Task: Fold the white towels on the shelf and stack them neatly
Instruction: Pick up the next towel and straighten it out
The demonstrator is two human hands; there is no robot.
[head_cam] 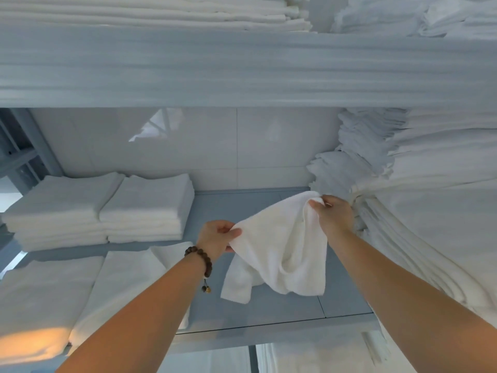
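White towel (282, 249) hangs crumpled above the grey shelf (269, 310), held up between your two hands. Folded towel stacks (99, 208) sit at the left; your left hand (217, 235), beaded bracelet (200, 258) at the wrist, pinches the towel's left edge; your right hand (333, 214) grips its upper corner, just beside the tall linen pile (430, 184) on the right.

Bright, cool, diffuse light. Warm orange patch lower left on folded towels (35, 343). Glossy reflection on back wall (156, 125). Heavy motion smear across upper shelf (242, 68). Wide-angle bending at edges.
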